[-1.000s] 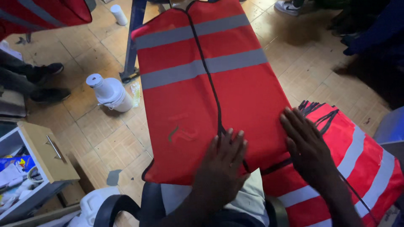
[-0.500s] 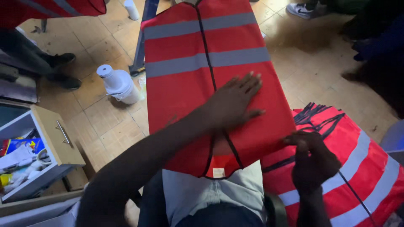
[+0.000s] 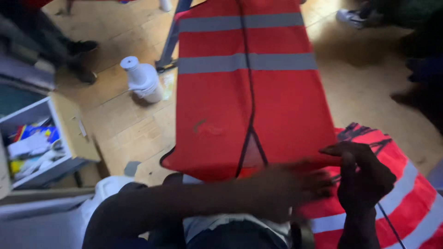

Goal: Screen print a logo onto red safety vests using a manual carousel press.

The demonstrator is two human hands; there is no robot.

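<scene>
Lying lengthwise away from the person, the red vest runs from lap toward the top edge of view, hem nearest the hands. Left hand is blurred across the near-right hem corner, apparently flat; right hand pinches that corner's edge, beside the vest stack.

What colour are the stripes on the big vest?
The stripes on the red vest are shiny grey, running straight across. The head view shows them best.
</scene>
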